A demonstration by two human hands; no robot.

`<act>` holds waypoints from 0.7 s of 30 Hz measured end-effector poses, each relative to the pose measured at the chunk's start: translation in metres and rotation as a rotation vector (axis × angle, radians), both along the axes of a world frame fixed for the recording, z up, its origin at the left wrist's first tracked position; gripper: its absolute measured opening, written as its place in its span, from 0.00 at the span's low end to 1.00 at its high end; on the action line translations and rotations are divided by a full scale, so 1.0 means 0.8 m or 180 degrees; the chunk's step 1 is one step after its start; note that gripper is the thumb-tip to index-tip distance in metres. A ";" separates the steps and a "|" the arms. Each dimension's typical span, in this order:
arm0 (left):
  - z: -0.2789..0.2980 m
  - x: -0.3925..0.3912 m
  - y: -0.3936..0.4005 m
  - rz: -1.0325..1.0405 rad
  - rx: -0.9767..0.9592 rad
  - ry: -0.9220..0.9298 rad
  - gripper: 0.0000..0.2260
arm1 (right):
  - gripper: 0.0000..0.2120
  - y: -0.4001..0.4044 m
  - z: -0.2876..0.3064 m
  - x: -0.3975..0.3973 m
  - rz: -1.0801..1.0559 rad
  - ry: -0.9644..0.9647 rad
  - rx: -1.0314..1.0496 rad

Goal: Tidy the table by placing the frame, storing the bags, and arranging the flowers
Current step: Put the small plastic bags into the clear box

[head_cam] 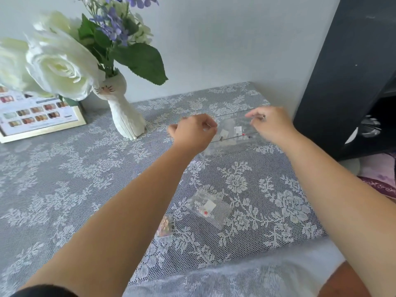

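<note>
A clear plastic box (232, 133) sits right of centre in the frame, on the lace tablecloth (64, 179). Small clear bags with white labels (237, 130) show through its walls. The left hand (192, 130) is at the box's left end, its fingers curled in and pinched on something thin at the box's top edge; what exactly is pinched is too blurred to tell. The right hand (271, 123) is at the right end, a ring on one finger, thumb and forefinger pressed together on the same upper edge.

Lower in the frame, below the box and well apart from it, another small clear bag (209, 207) lies flat on the cloth with a white tag inside. A smaller packet with shiny pinkish contents (164, 227) lies just to its lower left.

At upper left, a white cat-shaped vase (124, 116) stands upright, holding large white roses (55, 65), purple blossoms (115, 24) and green leaves. Beside it at the left edge, a gold-rimmed frame (40, 118) leans back, showing rows of small coloured pictures. A black cabinet (347, 71) fills the upper right.
</note>
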State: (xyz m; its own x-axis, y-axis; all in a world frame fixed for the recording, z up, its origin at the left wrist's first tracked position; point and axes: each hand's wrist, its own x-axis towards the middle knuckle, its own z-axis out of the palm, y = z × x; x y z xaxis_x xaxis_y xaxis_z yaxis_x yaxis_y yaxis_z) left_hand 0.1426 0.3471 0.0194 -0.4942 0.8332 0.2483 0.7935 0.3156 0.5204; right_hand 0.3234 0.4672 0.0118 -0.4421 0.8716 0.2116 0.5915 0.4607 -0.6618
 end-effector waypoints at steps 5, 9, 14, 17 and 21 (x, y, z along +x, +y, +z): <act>0.008 0.001 0.003 0.0029 -0.0569 0.0979 0.11 | 0.14 0.001 0.008 -0.001 -0.0024 -0.0362 0.0278; 0.007 0.001 -0.002 -0.0085 -0.0671 0.1136 0.15 | 0.12 -0.004 0.012 -0.007 0.0094 -0.0700 0.0513; 0.005 -0.007 -0.045 -0.0213 -0.0030 0.0621 0.12 | 0.15 -0.017 0.016 -0.008 0.0299 -0.0771 0.0425; 0.009 -0.016 -0.097 -0.0617 0.0117 0.0294 0.13 | 0.15 -0.036 0.018 -0.002 0.0375 -0.0414 0.0695; 0.013 -0.027 -0.187 -0.1366 -0.0330 0.0043 0.16 | 0.12 -0.105 0.012 0.015 0.0862 0.0215 0.1033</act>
